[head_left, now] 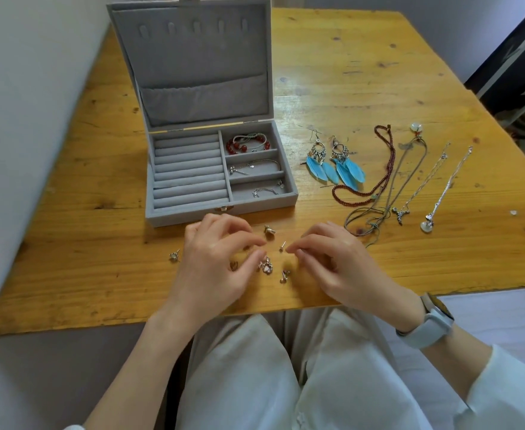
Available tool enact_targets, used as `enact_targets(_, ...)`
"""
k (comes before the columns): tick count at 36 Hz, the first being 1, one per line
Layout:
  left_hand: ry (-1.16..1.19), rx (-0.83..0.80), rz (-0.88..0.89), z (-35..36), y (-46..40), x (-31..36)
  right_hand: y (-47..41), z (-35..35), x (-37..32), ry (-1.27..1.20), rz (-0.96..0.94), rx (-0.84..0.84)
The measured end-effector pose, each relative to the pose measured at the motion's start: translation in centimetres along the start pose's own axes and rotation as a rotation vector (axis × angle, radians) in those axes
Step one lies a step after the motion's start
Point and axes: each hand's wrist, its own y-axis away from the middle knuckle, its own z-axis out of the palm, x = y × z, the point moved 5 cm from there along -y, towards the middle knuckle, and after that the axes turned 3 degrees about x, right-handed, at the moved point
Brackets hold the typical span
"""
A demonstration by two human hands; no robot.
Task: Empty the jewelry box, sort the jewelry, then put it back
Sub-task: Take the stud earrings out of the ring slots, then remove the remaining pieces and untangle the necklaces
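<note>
Although the grey jewelry box (220,173) stands open at the far left of the wooden table (363,72), it is only partly emptied: a red bead bracelet (247,143) lies in its far right compartment, and small silver pieces lie in the 2 compartments nearer. Its ring rolls look bare. To the right, 2 blue feather earrings (332,164) lie side by side, with a dark beaded necklace (379,169) and several thin chains (434,187) laid out next to them, which looks like sorting under way. Near the table's front edge, small stud earrings (267,265) are scattered between the hands. The left hand (217,262) hovers with fingers curled over them, the thumb and forefinger close together; whether it pinches a stud I cannot tell. The right hand (338,262) has its fingertips drawn together beside a tiny stud (282,245), seemingly not gripping it. By my judgement, emptying and sorting remain unfinished, and putting back has not begun.
</note>
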Motion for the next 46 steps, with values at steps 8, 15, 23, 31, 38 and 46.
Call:
enact_targets(8, -0.174, 0.08, -0.09, -2.6, -7.6, -3.2, -7.8, -1.9, -0.5, 0.035, -0.014, 0.065)
enact_targets(15, -0.353, -0.058, -0.336, -0.5, -10.9, -7.3, -16.3, -0.6, 1.8, 0.32, 0.001, 0.026)
enact_targets(23, -0.332, -0.065, -0.34, 0.1, -10.7, -8.2, -20.8, 0.8, 3.4, 0.555, -0.068, -0.347)
enact_targets(31, -0.349, -0.048, -0.334, 0.4, -10.6, -8.3, -21.6, 1.1, 2.6, 0.89, -0.344, -0.605)
enact_targets(38, -0.358, -0.044, -0.335, 0.4, -10.5, -8.4, -21.2, 1.2, 2.6, 0.936, -0.425, -0.601)
enact_targets(46, -0.329, -0.033, -0.329, 0.3, -10.6, -8.5, -19.9, -2.8, 2.1, 0.36, -0.098, -0.132)
